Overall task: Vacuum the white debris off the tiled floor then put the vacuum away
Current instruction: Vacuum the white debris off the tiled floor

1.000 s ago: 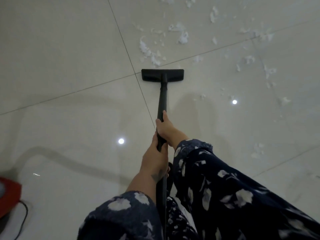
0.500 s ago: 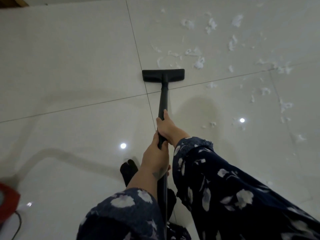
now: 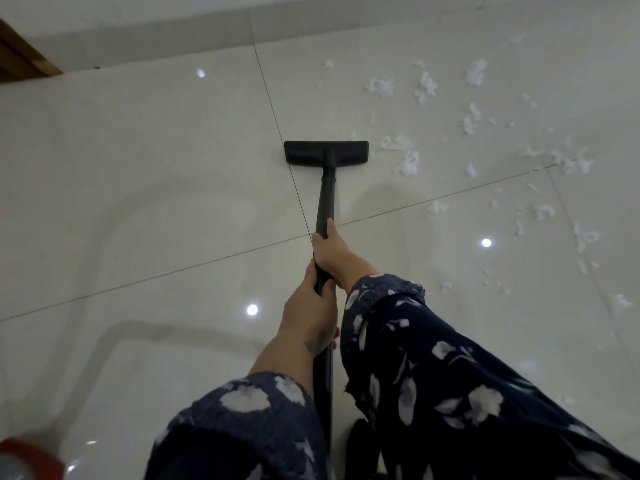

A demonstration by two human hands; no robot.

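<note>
bottom left corner of the frame there's a blurry red thing (image 3: 29, 457), part of something round, can't tell more than that. upper left corner shows a bit of brown wood (image 3: 20, 58) where the floor ends. the tiled floor (image 3: 138, 168) is glossy off-white with thin dark grout lines and a few bright ceiling-light reflections on it.

moving toward the middle: the left hand (image 3: 310, 317) is wrapped tight around the black vacuum wand (image 3: 325, 202), lower down the pole, fingers curled all the way round it. its forearm comes up from the bottom of the frame out of a dark blue sleeve with white flowers (image 3: 242, 420). just above it the right hand (image 3: 329, 251) is also closed round the wand, thumb lying along the pole pointing up toward the head. the two hands sit one right above the other, touching or nearly so. the right arm's sleeve (image 3: 433, 368) is the same floral print and fills the lower right.

the wand runs straight up the centre to the flat black floor head (image 3: 326, 152), which sits on the tile just right of a grout line, above the centre of the frame.

right of the head is the white debris (image 3: 408, 162), fluffy torn bits. the closest clumps are just beside the head's right end, and the rest is scattered across the upper right and down the right side of the frame, well apart from the hands.
</note>
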